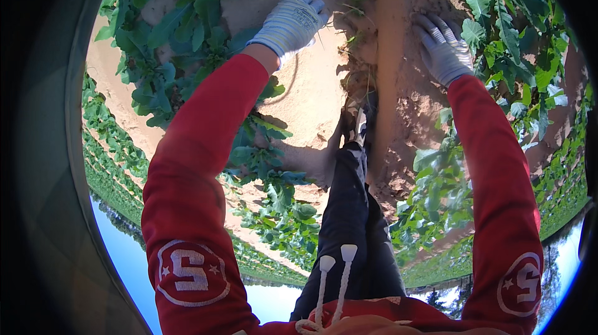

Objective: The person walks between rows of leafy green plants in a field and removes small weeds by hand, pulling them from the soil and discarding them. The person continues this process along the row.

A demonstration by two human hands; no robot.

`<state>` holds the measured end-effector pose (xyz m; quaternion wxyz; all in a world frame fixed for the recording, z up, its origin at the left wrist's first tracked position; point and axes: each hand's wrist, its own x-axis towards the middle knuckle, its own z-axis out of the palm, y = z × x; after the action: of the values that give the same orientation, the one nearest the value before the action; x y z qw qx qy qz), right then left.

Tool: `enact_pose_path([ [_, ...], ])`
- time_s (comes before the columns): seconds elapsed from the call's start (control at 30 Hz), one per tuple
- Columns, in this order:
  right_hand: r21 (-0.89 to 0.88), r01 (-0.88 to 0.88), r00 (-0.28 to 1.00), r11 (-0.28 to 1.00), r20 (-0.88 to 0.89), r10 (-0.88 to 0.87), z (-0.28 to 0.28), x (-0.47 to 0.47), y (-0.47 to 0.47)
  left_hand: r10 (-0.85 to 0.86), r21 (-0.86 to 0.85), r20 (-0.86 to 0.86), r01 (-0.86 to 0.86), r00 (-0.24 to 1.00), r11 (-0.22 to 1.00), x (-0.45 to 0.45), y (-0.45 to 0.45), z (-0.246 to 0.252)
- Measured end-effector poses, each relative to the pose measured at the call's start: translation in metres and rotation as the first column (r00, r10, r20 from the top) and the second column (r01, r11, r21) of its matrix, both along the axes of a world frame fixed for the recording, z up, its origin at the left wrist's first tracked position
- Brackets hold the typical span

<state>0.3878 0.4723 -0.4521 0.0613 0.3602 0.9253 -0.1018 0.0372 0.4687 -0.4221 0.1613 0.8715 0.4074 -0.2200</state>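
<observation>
My left hand (292, 24), in a striped white and blue work glove, is over pale sandy soil (322, 69) between a row of leafy green plants (187, 22) and a strip of small weeds (357, 41). Its fingers are curled, and thin grass-like strands show by the fingertips; whether it grips them cannot be told. My right hand (441, 48), in a matching glove, rests on the reddish soil bank at right with fingers extended, beside lobed leaves (479, 1) of the right-hand plant row. Nothing shows in it.
A narrow furrow (390, 69) runs between the two rows. My dark-trousered legs (348, 213) stand in line with it, a shoe (359, 125) partly in shadow. More crop rows (112, 148) stretch away on both sides, with trees and sky at the rim.
</observation>
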Motion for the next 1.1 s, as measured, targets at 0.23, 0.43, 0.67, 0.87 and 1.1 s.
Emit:
enact_pose_path([
  [0.23, -0.02, -0.002, 1.0, 1.0, 0.014, 0.002, -0.002, 0.003, -0.001, -0.178, -0.035, -0.192, 0.175, 0.965, 0.984, 0.016, 0.012, -0.036],
  [0.43, -0.123, 0.042, 0.999, 0.991, 0.013, -0.04, -0.006, 0.006, -0.001, -0.249, -0.015, -0.152, 0.249, 0.957, 0.968, 0.016, 0.012, -0.041],
  [0.67, -0.151, 0.054, 0.998, 0.987, -0.03, -0.059, -0.002, 0.005, -0.001, -0.18, -0.146, -0.222, 0.15, 0.958, 0.978, 0.021, 0.018, -0.046],
  [0.87, -0.142, 0.048, 0.999, 0.989, 0.022, -0.045, -0.006, 0.007, -0.002, -0.013, -0.103, -0.113, 0.001, 0.993, 0.995, 0.024, 0.014, -0.042],
  [1.1, -0.062, 0.028, 0.999, 0.998, -0.022, -0.03, -0.01, 0.01, -0.006, 0.79, -0.616, 0.555, -0.51, 0.259, 0.6, 0.058, 0.027, 0.003],
])
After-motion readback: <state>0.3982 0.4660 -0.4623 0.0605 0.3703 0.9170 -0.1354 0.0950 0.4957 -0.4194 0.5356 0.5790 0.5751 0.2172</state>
